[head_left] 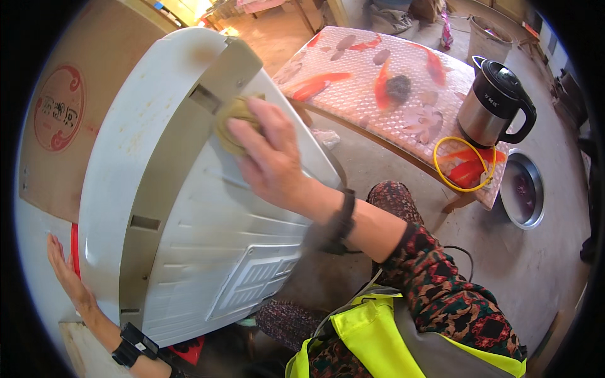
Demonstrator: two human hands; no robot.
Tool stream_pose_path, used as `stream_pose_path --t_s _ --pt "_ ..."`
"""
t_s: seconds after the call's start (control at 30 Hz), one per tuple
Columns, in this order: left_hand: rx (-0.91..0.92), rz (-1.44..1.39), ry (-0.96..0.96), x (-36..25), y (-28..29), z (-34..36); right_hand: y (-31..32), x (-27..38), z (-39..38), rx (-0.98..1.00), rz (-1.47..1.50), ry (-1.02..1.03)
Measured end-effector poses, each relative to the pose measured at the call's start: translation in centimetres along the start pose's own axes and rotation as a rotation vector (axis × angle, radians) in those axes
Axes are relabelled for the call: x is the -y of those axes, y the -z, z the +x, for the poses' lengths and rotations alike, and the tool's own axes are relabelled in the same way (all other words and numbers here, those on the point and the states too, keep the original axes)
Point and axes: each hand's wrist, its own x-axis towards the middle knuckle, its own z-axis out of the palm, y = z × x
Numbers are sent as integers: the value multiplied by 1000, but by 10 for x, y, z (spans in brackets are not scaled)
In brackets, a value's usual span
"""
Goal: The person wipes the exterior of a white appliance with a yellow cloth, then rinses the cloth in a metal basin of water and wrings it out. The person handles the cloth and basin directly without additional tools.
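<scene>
The white appliance [205, 220] stands right before the person, between a cardboard box [60, 167] and a low table [353, 66]. The right hand [271, 151] grips a yellowish cloth [233, 126] against it, by the beige strip [157, 183]; the left hand [69, 277], fingers spread, clasps nothing at the far side. Too hard a push could tip the appliance, I reckon, as that open palm gives little hold; the cloth might also snag in the nearby slot [205, 98].
</scene>
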Motion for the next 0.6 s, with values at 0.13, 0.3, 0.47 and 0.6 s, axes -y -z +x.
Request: stream_pose_path --t_s 0.13,0.3,0.47,0.6 --pt "17 115 -53 2 1 2 -11 -17 -25 -16 -57 26" --pt "-19 52 26 2 -1 5 25 -32 -121 11 -47 -431" --pt "-5 122 12 1 0 6 35 -34 -64 -168 89 -400" --pt "12 138 9 4 3 7 10 -37 21 -223 90 -177"
